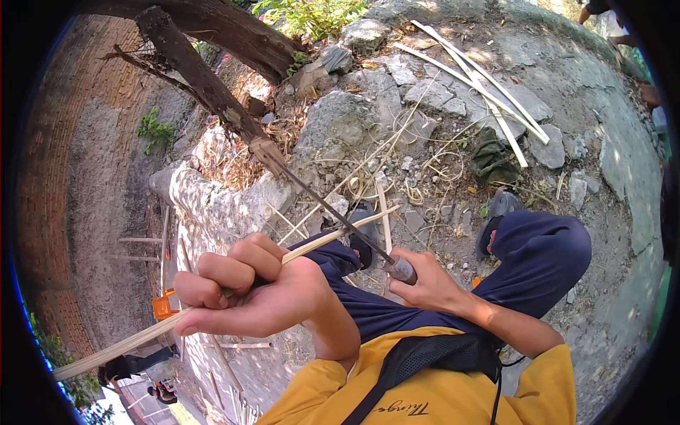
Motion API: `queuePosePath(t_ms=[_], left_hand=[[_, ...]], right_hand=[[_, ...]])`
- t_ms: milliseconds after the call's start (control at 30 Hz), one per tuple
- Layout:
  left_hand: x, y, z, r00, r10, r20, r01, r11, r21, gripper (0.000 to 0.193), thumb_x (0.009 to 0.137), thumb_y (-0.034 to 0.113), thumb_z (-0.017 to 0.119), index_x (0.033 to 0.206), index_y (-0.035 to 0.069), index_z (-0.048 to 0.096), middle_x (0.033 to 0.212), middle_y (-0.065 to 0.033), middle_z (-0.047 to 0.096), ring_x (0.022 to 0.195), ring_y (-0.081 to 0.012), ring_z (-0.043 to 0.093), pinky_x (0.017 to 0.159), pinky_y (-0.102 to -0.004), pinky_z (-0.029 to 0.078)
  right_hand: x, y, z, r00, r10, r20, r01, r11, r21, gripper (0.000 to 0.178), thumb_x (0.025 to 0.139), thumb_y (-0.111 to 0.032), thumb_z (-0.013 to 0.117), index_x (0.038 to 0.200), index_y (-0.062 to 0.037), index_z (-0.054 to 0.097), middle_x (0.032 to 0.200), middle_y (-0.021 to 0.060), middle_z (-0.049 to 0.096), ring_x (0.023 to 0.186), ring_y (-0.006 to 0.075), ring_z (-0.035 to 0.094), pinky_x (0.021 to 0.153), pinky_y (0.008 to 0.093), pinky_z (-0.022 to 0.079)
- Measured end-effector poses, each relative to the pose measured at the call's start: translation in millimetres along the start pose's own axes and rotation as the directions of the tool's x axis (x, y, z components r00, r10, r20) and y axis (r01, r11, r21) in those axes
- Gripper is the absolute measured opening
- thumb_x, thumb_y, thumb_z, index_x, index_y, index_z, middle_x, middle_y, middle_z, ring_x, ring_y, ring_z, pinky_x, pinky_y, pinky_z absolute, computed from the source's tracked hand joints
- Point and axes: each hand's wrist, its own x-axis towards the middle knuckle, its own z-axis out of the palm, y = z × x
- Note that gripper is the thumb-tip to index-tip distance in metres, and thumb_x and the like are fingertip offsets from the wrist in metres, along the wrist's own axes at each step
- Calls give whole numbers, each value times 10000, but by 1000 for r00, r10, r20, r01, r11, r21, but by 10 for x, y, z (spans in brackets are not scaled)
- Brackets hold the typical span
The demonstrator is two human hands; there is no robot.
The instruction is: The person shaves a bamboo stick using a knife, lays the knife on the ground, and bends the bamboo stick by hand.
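Note:
My left hand (258,290) is closed around a long, pale bamboo strip (117,350), which looks split into thin lengths at its lower left end. The strip slants up to the right past my fist. In my right hand (435,283) is the grey handle of a knife (402,269), gripped in front of my waist. Its long, narrow, dark blade points up and left, crossing the strip near the upper end. The blade's far end meets the pale, cut end of a wooden branch (268,154); whether it is stuck in there I cannot tell.
Curled shavings (443,166) and thin strips litter the stony ground beyond my feet. Long pale strips (489,92) lie at the upper right, near a dark green cloth (494,157). A tree trunk (234,32) leans across the top. An orange object (164,304) is at the left.

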Motion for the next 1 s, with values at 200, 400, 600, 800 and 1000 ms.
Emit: queuePosePath(t_ms=[200, 400, 600, 800, 1000], left_hand=[[6, 17, -20, 998, 22, -56, -20, 999, 41, 476, 1062, 535, 348, 763, 174, 266, 559, 42, 192, 390, -47, 109, 353, -238, 76], [5, -10, -8, 1000, -12, -16, 11, 1000, -26, 484, 1052, 550, 370, 764, 173, 277, 559, 43, 191, 392, -48, 114, 351, -238, 82], [17, 9, -49, 995, 22, -102, -16, 998, 59, 486, 1050, 550, 380, 764, 173, 267, 551, 45, 191, 394, -45, 106, 354, -244, 72], [-3, 9, -13, 1000, -4, -14, 3, 998, -60, 479, 1056, 544, 367, 766, 176, 266, 552, 48, 189, 402, -39, 96, 359, -239, 65], [92, -5, -193, 1000, 13, -22, -13, 1000, -12, 468, 1068, 522, 347, 768, 176, 253, 560, 49, 185, 404, -34, 89, 366, -241, 59]], right_hand=[[25, -295, 19, 985, -173, 4, 173, 984, -36, 290, 810, -177, 667, 997, 24, 577, 593, 128, 568, 509, 166, 521, 519, 346, 445], [129, -20, 90, 999, -25, -30, 25, 1000, 10, 290, 819, -184, 664, 1007, 16, 574, 619, 92, 577, 543, 149, 509, 534, 340, 442], [201, -152, 144, 996, -85, -32, 88, 989, 120, 306, 833, -159, 652, 1059, 31, 571, 635, 18, 537, 514, 103, 461, 493, 307, 400], [301, 128, 232, 979, -183, -85, 189, 979, 73, 192, 828, -138, 628, 950, 0, 572, 651, 6, 542, 557, 96, 492, 533, 303, 419], [345, 177, 199, 997, -52, -55, 53, 999, 11, 251, 820, -165, 624, 997, 9, 585, 652, 24, 552, 564, 118, 500, 554, 314, 442]])
